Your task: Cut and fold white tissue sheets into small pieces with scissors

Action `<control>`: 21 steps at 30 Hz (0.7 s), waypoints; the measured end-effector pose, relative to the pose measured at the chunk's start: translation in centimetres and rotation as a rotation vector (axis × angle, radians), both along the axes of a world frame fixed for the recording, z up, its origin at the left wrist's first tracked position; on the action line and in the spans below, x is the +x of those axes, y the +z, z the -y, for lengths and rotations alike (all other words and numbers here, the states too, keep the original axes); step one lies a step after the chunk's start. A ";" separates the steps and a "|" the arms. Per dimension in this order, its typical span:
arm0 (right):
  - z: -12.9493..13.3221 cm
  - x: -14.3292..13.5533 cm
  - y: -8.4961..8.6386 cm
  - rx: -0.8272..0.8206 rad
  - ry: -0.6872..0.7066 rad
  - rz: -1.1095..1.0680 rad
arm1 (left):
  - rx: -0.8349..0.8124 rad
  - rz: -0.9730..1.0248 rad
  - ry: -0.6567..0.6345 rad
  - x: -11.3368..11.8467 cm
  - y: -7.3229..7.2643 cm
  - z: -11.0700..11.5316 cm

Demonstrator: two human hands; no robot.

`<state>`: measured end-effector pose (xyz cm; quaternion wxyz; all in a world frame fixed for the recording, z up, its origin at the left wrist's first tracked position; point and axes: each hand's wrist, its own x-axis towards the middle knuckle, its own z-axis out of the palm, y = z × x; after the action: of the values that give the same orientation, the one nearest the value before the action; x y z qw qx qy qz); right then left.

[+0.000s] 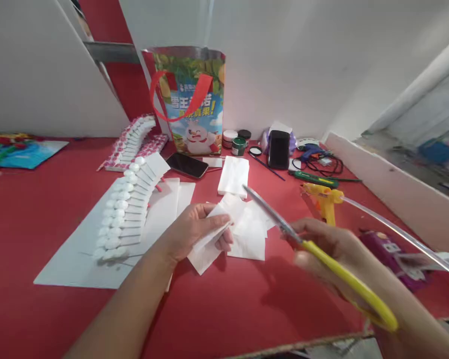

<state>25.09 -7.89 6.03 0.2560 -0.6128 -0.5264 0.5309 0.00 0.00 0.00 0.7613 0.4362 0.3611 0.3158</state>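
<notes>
My left hand (196, 229) pinches a folded piece of thin white paper (205, 252) over the middle of the red table. Yellow-handled scissors (344, 276) are in my right hand (329, 249), their grey blades pointing up and left, apart from the paper. More white sheets (249, 239) lie loosely beneath and just right of my left hand. Behind them is a neat stack of white paper (234, 175). To the left, a curved row of white-tipped sticks (123, 214) rests on a pale board (71, 254).
The red table (33, 219) holds a colourful bag (198, 109) at the back, a phone (187, 165), small jars (238, 146) and a black case (279, 149). A yellow glue gun (325, 199) and a purple packet (392, 259) lie on the right.
</notes>
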 end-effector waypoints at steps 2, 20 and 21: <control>-0.9 0.2 0.8 0.110 -0.062 0.051 | 0.033 -0.033 0.157 0.3 0.0 0.1; -12.4 -0.2 -5.6 0.131 -0.051 1.200 | 1.137 -1.019 -0.125 3.1 -3.0 1.8; -12.4 -0.2 -5.5 0.133 -0.043 1.197 | 1.156 -1.034 -0.128 3.0 -3.2 1.7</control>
<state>24.89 4.48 0.56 -0.0362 -0.7985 -0.5984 0.0545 3.01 -1.72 -3.18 0.1647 0.8757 0.4225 0.1659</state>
